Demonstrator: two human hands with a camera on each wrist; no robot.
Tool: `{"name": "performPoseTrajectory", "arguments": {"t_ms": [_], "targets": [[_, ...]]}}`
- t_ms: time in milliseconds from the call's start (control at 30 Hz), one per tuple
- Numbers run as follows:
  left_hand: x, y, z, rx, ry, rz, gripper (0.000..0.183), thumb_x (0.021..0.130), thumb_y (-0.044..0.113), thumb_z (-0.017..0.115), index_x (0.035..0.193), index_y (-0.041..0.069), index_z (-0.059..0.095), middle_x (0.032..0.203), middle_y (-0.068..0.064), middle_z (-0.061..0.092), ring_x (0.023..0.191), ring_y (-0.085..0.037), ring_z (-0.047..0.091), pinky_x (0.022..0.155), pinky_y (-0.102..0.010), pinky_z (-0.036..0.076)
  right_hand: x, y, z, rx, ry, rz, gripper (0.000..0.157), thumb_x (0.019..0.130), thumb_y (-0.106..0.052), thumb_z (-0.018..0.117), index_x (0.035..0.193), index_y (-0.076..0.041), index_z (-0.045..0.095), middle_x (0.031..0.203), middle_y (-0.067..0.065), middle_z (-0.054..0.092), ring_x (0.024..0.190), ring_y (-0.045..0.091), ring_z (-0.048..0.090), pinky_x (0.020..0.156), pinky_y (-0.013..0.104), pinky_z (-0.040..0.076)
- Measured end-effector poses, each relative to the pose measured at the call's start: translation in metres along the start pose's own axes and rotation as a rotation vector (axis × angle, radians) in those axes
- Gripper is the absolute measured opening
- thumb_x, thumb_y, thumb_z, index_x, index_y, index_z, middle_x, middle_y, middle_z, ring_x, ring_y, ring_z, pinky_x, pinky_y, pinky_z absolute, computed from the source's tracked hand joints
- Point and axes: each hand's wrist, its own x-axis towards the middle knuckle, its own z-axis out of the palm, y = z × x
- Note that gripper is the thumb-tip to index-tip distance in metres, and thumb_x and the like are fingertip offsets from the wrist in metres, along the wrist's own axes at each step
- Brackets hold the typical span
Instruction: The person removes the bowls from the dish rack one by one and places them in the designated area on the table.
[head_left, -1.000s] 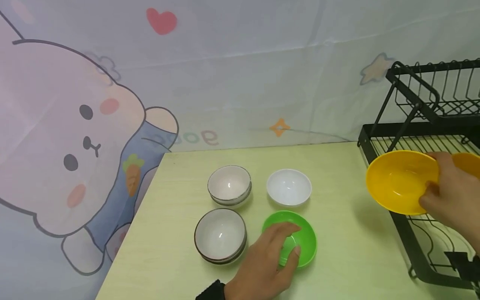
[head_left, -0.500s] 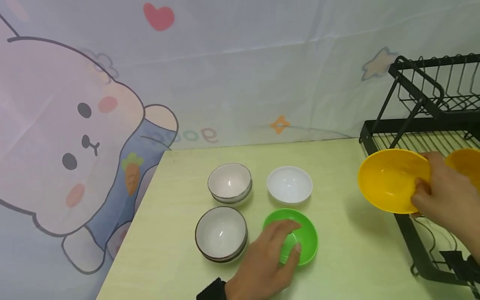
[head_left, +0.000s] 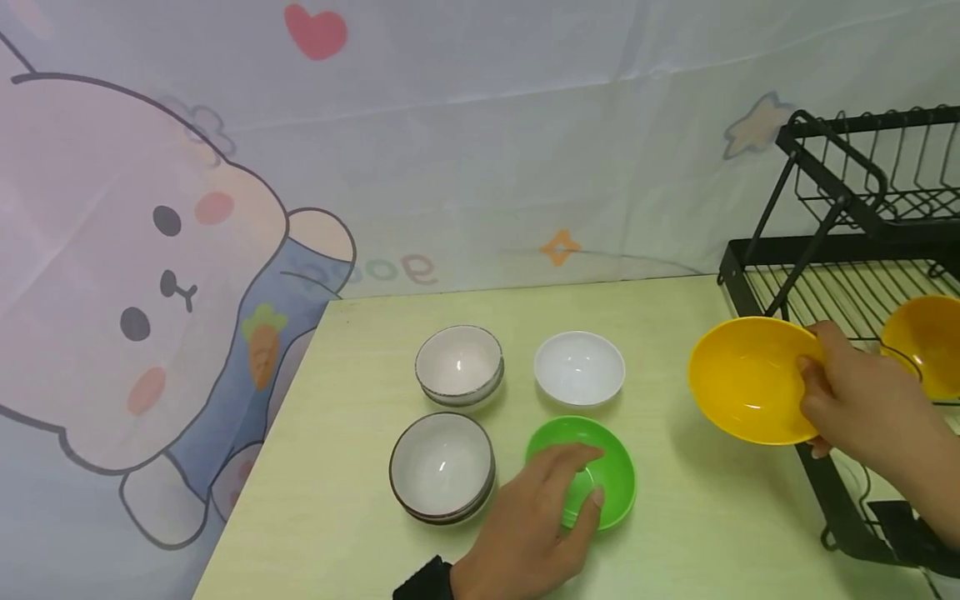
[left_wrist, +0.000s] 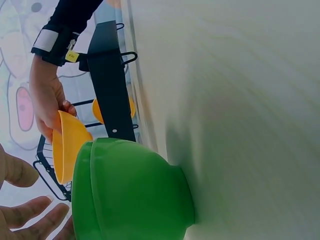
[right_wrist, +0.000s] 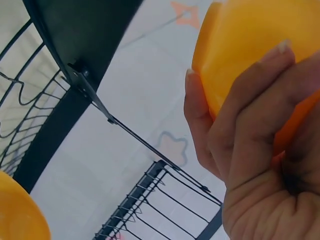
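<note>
My right hand (head_left: 862,404) grips a yellow bowl (head_left: 750,379) by its right rim. The bowl is held in the air, tilted, left of the black dish rack (head_left: 832,508). In the right wrist view, the fingers (right_wrist: 245,95) spread under the bowl's outside. My left hand (head_left: 532,521) hovers at the near left side of a green bowl (head_left: 615,475), fingers loosely bent over its opening. From the left wrist view, those fingertips (left_wrist: 55,215) stand beyond the green rim, with no clear grip. A line below that rim shows; I cannot tell whether two bowls are nested.
Another yellow bowl (head_left: 930,342) sits in the rack's lower tier. A white bowl (head_left: 579,371) stands behind the green one. To the left are two stacks of whitish bowls, a far stack (head_left: 459,367) and a dark-rimmed near stack (head_left: 442,467). A printed cloth (head_left: 465,150) hangs behind the table.
My right hand has carried the yellow bowl leftward and slightly nearer, away from the rack, uncovering more of the yellow bowl there. My left hand has stayed over the green bowl.
</note>
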Motion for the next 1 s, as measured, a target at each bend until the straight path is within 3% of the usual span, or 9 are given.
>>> {"name": "performPoseTrajectory", "arguments": {"t_ms": [433,633,733,900,1000], "targets": [[0.001,0.002,-0.002,-0.003,0.004,0.014,0.033,0.101,0.026,0.054,0.132,0.015,0.054,0.128,0.002,0.061,0.122,-0.009,0.059,0.101,-0.022,0.049,-0.007,-0.008,-0.001,-0.032,-0.015,-0.014,0.040,0.107,-0.013,0.030,0.136,0.014,0.027,0.070,0.014,0.060,0.046,0.014,0.054,0.044,0.029,0.042],[0.001,0.002,-0.003,0.009,0.008,0.024,0.033,0.101,0.026,0.053,0.133,0.015,0.054,0.128,0.002,0.061,0.121,-0.009,0.059,0.100,-0.021,0.049,-0.014,-0.014,-0.004,-0.012,-0.044,0.028,0.044,0.107,-0.011,0.028,0.142,0.014,0.020,0.078,0.024,0.059,0.048,0.015,0.055,0.046,0.030,0.045],[0.001,0.002,-0.004,-0.001,0.002,0.016,0.034,0.101,0.026,0.054,0.133,0.015,0.054,0.129,0.002,0.061,0.121,-0.009,0.059,0.101,-0.021,0.049,-0.017,-0.022,-0.003,-0.016,-0.065,0.026,0.047,0.104,-0.008,0.031,0.142,0.015,0.017,0.075,0.020,0.062,0.049,0.015,0.056,0.047,0.031,0.044],[0.001,0.003,-0.006,-0.013,0.004,0.015,0.034,0.101,0.025,0.055,0.133,0.014,0.053,0.130,0.000,0.060,0.121,-0.011,0.059,0.102,-0.022,0.049,-0.022,-0.038,0.007,0.005,-0.111,-0.017,0.065,0.091,0.000,0.044,0.145,0.014,0.011,0.069,0.007,0.063,0.052,0.014,0.058,0.051,0.032,0.042],[0.002,0.002,-0.007,-0.006,0.007,0.019,0.035,0.100,0.025,0.055,0.133,0.013,0.053,0.130,0.000,0.060,0.121,-0.012,0.059,0.102,-0.023,0.049,-0.024,-0.046,0.017,0.023,-0.106,-0.052,0.068,0.089,0.000,0.047,0.145,0.012,0.011,0.073,0.007,0.064,0.054,0.013,0.058,0.052,0.032,0.041]]}}
